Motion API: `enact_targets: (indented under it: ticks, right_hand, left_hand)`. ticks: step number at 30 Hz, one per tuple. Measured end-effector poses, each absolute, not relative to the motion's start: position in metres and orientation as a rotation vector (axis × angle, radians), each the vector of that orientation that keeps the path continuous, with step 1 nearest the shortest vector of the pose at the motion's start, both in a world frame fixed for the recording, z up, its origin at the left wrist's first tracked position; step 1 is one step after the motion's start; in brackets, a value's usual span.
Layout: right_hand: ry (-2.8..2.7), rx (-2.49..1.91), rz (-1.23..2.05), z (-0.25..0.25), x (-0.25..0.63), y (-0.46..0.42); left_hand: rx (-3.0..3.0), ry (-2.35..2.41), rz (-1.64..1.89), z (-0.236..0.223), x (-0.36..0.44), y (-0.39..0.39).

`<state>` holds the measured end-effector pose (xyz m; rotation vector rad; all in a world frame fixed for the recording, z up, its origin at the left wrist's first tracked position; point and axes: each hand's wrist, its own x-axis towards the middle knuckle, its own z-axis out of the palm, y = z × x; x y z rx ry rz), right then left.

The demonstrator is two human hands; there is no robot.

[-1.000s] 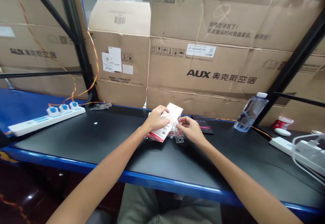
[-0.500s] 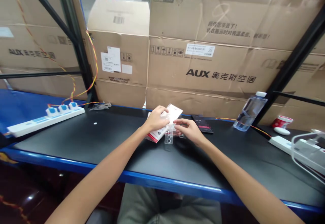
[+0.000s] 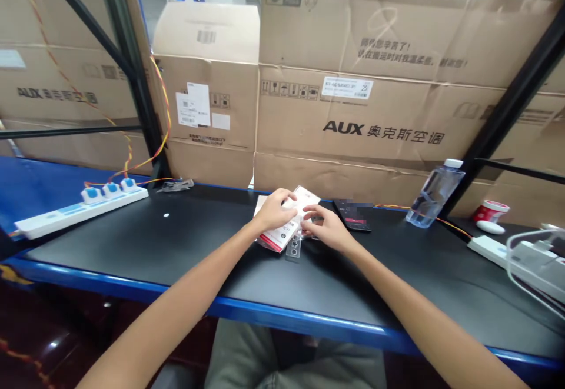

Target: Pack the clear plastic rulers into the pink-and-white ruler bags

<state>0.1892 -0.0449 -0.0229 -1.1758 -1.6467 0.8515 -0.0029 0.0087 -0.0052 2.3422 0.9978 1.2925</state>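
Note:
A white cardboard packet with a red edge (image 3: 277, 239) lies at a slant on the black tabletop. My left hand (image 3: 278, 209) lies over its upper left part, fingers curled and closed on it. Against the packet's right side is my right hand (image 3: 325, 227), its fingers bent and fingertips close together. What those fingertips hold, if anything, is too small to make out. A clear plastic strip with shape outlines (image 3: 293, 249), a star and a hexagon among them, sticks out below, between the packet and the right hand. Its upper end is hidden.
A dark phone (image 3: 353, 215) lies behind my right hand. A water bottle (image 3: 435, 195) stands at right, near a red and white tub (image 3: 491, 210) and a cabled power strip (image 3: 492, 252). Another power strip (image 3: 83, 211) is at left. Large cardboard boxes (image 3: 379, 100) wall the back.
The packet and my left hand have shifted slightly right and towards me. The clear strip has tilted and dropped a little lower. My right hand's fingers have lifted and bent slightly.

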Motion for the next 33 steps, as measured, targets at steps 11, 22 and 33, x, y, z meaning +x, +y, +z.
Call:
enact_targets:
  ticks: [11, 22, 33]
  right_hand:
    - [-1.352, -1.152, 0.736, -0.022, 0.192, -0.038]
    - [-1.251, -1.173, 0.646, -0.018, 0.196, -0.035]
    - [-1.174, -1.095, 0.646, -0.022, 0.195, -0.030]
  left_hand:
    - [1.986, 1.092, 1.435, -0.007, 0.004, 0.012]
    - [1.682, 1.022, 1.455, -0.015, 0.022, -0.001]
    - [1.133, 0.959, 1.280, -0.009, 0.024, -0.007]
